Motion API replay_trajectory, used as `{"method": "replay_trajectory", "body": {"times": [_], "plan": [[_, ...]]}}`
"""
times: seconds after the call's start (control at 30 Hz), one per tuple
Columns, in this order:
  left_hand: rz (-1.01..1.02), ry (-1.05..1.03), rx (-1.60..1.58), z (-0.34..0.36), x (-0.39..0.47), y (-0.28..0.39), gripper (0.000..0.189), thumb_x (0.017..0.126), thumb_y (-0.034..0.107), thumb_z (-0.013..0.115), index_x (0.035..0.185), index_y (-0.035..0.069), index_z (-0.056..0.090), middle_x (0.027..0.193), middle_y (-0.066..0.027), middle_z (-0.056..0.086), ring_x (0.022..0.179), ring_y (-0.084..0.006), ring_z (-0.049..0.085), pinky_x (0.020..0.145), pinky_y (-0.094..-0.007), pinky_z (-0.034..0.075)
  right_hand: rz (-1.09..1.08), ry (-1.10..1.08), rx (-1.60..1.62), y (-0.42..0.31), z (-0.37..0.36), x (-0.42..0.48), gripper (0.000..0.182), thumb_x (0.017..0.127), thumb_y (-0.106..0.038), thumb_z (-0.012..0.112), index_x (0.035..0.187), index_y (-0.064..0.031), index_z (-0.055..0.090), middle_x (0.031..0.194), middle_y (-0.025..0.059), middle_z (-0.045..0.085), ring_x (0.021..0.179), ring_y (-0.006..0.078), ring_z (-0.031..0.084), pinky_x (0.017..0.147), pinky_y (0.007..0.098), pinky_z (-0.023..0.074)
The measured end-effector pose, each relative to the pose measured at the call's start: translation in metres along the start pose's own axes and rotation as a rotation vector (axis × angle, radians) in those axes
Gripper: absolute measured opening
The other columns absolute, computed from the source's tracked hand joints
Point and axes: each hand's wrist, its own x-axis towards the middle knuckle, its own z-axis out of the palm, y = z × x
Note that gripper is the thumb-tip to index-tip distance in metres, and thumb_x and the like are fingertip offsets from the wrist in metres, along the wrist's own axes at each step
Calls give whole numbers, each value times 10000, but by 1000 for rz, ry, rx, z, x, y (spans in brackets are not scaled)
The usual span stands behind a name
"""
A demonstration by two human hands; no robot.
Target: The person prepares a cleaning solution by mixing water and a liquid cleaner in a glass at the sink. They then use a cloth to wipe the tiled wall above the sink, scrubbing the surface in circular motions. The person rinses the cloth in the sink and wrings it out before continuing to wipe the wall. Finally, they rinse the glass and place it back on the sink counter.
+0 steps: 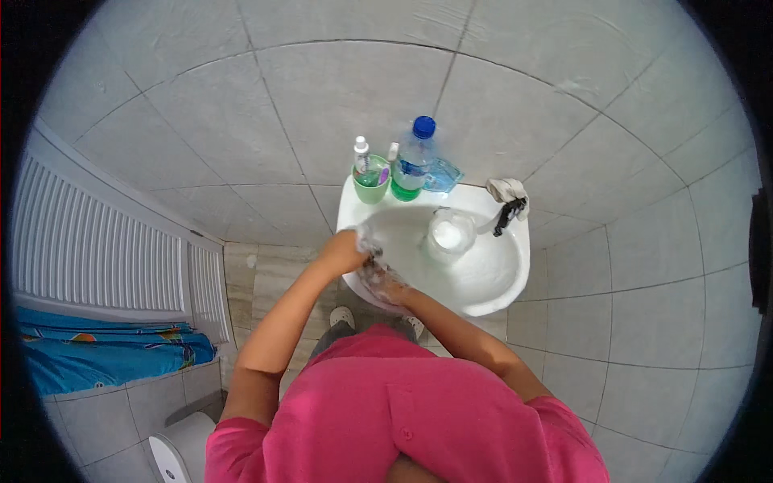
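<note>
Over the left front rim of a white washbasin (416, 290), my left hand (349, 252) and my right hand (386, 286) are close together, covered in soapy lather. Something dark shows in the foam between them; whether it is held by either hand is unclear. The lather hides most of my fingers. To the right of both hands, inside the basin, stands a translucent plastic container (450, 236) with a white inside.
Along the basin's back ledge stand a green cup (371, 187) with a white tube and toothbrush, a blue-capped plastic bottle (413, 160) holding green liquid, and a blue plastic packet (444, 175). A pale cloth (506, 189) and a black item (510, 216) lie at the right. A tiled wall rises behind.
</note>
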Motion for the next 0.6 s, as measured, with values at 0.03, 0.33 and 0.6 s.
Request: {"method": "replay_trajectory", "body": {"times": [0.03,0.33,0.6], "plan": [[-55,42,-143,-9,-6,-12,225,690,149,549,880,31,577,795,-159,603,739,-240,597,643,-350,473,71,2,-59,2,1,10,500,865,-328,319,1327,-164,221,1391,110,163,1267,333,167,1011,485,161],[-509,445,-1308,-2,-50,-98,205,756,86,416,927,29,513,854,-88,576,756,-227,576,698,-343,474,345,289,120,31,26,77,554,874,-407,246,1356,-165,121,1412,128,-14,1288,350,17,990,567,87],[-614,418,-1945,-32,-57,-157,250,738,230,419,835,48,561,749,-100,593,664,-255,587,623,-378,500,108,474,-336,-57,8,-11,300,793,-272,491,1061,-139,510,1221,248,319,1094,394,383,870,501,358]]}}
